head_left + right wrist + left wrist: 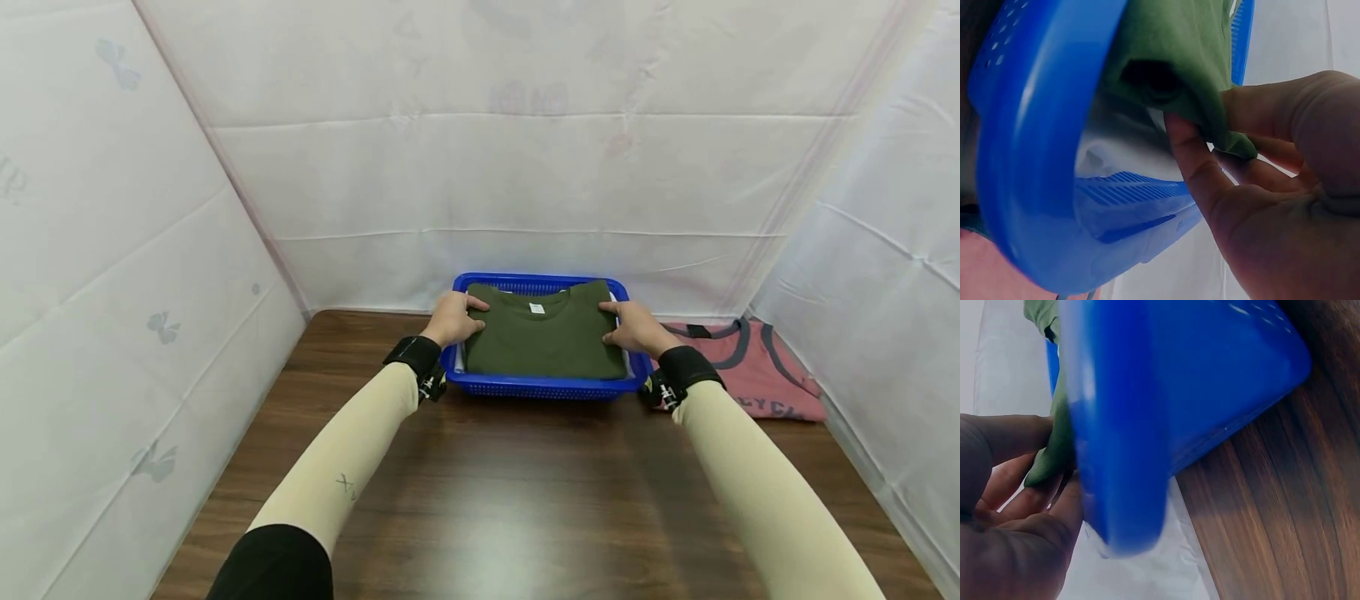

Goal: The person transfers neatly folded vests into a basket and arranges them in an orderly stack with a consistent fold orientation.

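A folded dark green T-shirt (544, 342) with a white neck label lies in a blue plastic basket (547, 384). My left hand (452, 319) pinches the shirt's left edge, thumb on top and fingers beneath, as the left wrist view shows on the green cloth (1054, 450). On the opposite side my right hand (636, 327) pinches the right edge the same way; in the right wrist view the cloth (1172, 69) hangs between thumb and fingers. White fabric (1125, 137) shows under the green shirt inside the basket.
To the right of the basket a folded pink T-shirt (765, 379) with grey trim lies on the brown wooden table (480, 492), partly behind my right wrist. White sheeting (525, 183) walls the table at the back and both sides.
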### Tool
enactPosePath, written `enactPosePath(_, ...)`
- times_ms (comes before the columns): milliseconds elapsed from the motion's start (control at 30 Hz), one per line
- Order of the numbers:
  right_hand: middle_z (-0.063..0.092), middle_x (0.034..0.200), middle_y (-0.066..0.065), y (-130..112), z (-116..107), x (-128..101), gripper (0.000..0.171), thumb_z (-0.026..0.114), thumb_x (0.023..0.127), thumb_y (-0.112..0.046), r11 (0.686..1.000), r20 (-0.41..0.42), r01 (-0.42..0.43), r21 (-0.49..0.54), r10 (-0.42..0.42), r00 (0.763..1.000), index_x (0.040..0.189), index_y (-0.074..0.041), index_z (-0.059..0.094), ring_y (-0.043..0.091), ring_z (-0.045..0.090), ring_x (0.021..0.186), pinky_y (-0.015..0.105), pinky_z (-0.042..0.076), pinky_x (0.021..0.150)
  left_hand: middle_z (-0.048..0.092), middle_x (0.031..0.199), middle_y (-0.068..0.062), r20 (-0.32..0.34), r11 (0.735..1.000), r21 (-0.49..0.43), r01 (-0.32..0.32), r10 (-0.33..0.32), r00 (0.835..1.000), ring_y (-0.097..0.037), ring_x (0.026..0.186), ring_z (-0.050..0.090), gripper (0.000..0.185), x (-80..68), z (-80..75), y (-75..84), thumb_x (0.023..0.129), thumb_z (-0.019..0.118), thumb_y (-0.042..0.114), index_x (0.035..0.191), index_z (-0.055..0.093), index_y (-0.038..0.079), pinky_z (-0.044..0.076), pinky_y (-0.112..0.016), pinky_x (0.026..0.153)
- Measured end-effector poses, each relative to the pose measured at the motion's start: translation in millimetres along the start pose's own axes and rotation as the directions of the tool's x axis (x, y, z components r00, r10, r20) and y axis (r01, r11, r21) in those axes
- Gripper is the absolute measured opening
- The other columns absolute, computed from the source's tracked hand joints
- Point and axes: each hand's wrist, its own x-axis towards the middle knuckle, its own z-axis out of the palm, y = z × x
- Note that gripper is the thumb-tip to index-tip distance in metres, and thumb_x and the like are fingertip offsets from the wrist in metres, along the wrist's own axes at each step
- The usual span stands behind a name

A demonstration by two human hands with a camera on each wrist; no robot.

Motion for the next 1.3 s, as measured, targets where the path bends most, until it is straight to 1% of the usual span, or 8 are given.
enactPosePath(100,0.036,0.151,0.041,1.7,1.1,0.5,0.069,0.067,0.094,0.002,1.0,0.011,-0.013,0.005,0.013,1.0,0.154,0.009,0.035,0.053,0.041,0.137,0.053,0.049,0.097,0.057,0.146,-0.018,0.007,1.0,0.017,0.002,-0.002,1.0,-0.036,0.139,0.046,0.031,1.8,2.4,1.8,0.096,0.07,0.003,0.126,0.074,0.006,0.05,-0.046,0.102)
enactPosePath(267,0.035,0.152,0.04,3.1,2.0,-0.5,0.069,0.065,0.095,0.003,0.999,0.027,-0.04,0.036,0.039,0.999,0.156,0.008,0.034,0.049,0.048,0.131,0.045,0.05,0.086,0.056,0.146,-0.018,0.009,1.0,0.029,0.006,-0.007,1.0,-0.037,0.139,0.046,0.031,4.4,5.2,3.1,0.096,0.069,0.002,0.126,0.074,0.006,0.051,-0.045,0.098)
enactPosePath(500,0.037,0.151,0.041,3.9,3.3,2.3,0.069,0.066,0.092,0.003,0.999,0.011,-0.033,-0.001,0.033,0.999,0.154,0.01,0.036,0.051,0.044,0.135,0.05,0.049,0.092,0.061,0.14,-0.018,0.025,0.997,0.078,-0.008,0.007,1.0,-0.038,0.134,0.05,0.031,6.2,6.8,5.0,0.096,0.07,0.003,0.127,0.073,0.004,0.05,-0.045,0.099)
enactPosePath(633,0.039,0.149,0.041,3.5,6.0,5.5,0.069,0.066,0.092,0.002,0.998,0.023,-0.036,-0.055,0.037,0.999,0.154,0.01,0.037,0.05,0.047,0.132,0.05,0.048,0.091,0.062,0.138,-0.018,0.042,0.995,0.095,0.002,-0.006,0.999,-0.037,0.129,0.053,0.03,6.7,7.9,5.5,0.098,0.068,0.006,0.127,0.072,0.003,0.049,-0.043,0.096)
enactPosePath(733,0.041,0.149,0.04,3.5,7.8,6.7,0.068,0.066,0.092,0.001,0.996,0.02,-0.032,-0.089,0.033,0.999,0.153,0.01,0.038,0.051,0.046,0.134,0.053,0.047,0.096,0.063,0.137,-0.019,0.061,0.995,0.098,0.006,-0.012,0.998,-0.035,0.12,0.059,0.029,6.5,8.6,6.6,0.101,0.065,0.009,0.128,0.071,0.002,0.052,-0.041,0.09)
enactPosePath(967,0.038,0.149,0.042,3.4,10.5,5.6,0.066,0.063,0.095,0.0,0.994,0.037,-0.033,-0.101,0.037,0.999,0.153,0.013,0.034,0.053,0.044,0.134,0.056,0.046,0.099,0.066,0.132,-0.02,0.114,0.994,0.107,-0.012,0.0,0.993,-0.032,0.109,0.065,0.031,8.3,8.1,9.4,0.104,0.06,0.014,0.129,0.07,-0.001,0.053,-0.039,0.086)
enactPosePath(1200,0.039,0.148,0.042,1.1,13.0,4.6,0.063,0.06,0.101,-0.01,0.994,0.059,-0.036,-0.104,0.042,0.997,0.152,0.015,0.033,0.054,0.041,0.137,0.059,0.04,0.109,0.063,0.137,-0.021,0.153,0.991,0.137,0.012,-0.033,0.988,-0.033,0.121,0.063,0.037,9.3,10.6,10.8,0.106,0.056,0.016,0.136,0.064,-0.004,0.052,-0.042,0.099)
enactPosePath(1300,0.039,0.149,0.041,0.0,13.5,4.4,0.061,0.059,0.103,-0.012,0.994,0.047,-0.035,-0.105,0.04,0.998,0.152,0.015,0.034,0.053,0.04,0.138,0.06,0.038,0.11,0.062,0.139,-0.021,0.149,0.99,0.142,0.018,-0.039,0.988,-0.034,0.122,0.062,0.038,7.9,11.0,12.2,0.106,0.056,0.017,0.137,0.062,-0.005,0.051,-0.043,0.1)
